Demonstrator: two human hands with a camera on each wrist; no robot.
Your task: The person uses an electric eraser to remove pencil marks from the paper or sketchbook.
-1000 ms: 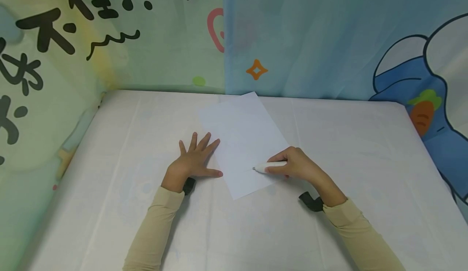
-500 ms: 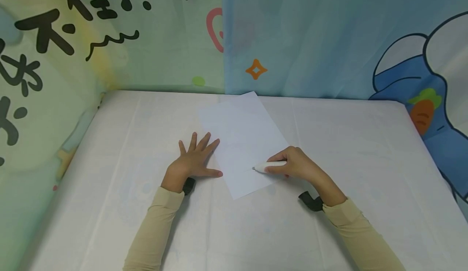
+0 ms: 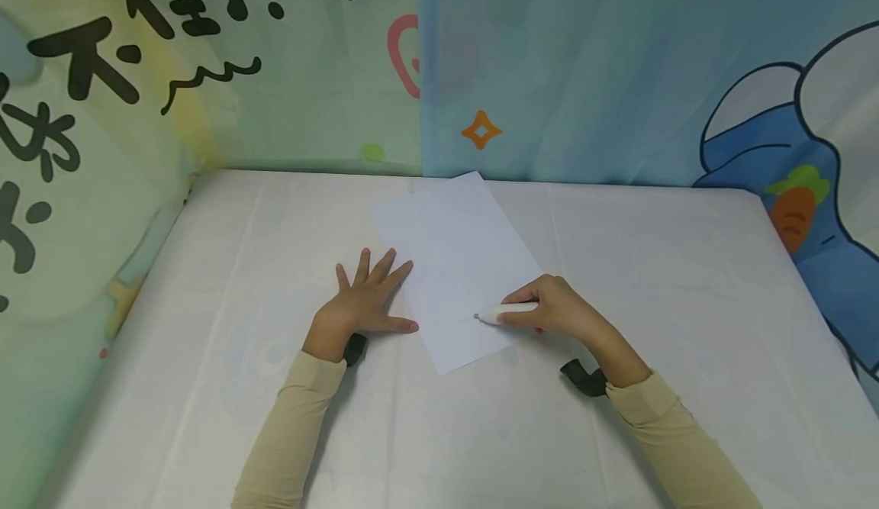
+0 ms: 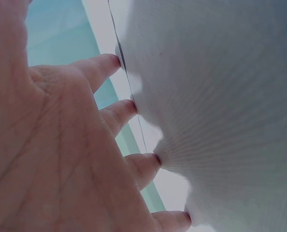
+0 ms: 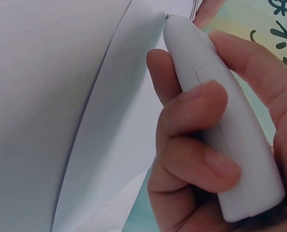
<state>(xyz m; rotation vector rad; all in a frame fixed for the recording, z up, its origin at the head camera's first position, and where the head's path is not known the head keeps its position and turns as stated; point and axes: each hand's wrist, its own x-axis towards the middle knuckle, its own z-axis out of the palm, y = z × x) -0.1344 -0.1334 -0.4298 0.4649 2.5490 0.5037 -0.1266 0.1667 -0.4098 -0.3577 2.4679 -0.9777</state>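
Note:
A plain white sheet of paper (image 3: 453, 249) lies slanted on the white-covered table. My right hand (image 3: 556, 307) grips a thick white pen-shaped tool (image 3: 510, 312) over the paper's lower part. The tool's small grey tip meets the sheet, where a faint line shows beside it. In the right wrist view, fingers curl round the tool's smooth body (image 5: 230, 111); its exact kind is unclear. My left hand (image 3: 364, 303) lies spread at the paper's left edge, with thumb and index fingertips at that edge. Its fingertips press on the surface in the left wrist view.
The tabletop (image 3: 275, 211) is draped in white cloth. A printed curtain (image 3: 604, 74) with cartoon figures and large characters hangs behind and at the sides. Dark straps (image 3: 587, 379) sit at both wrists.

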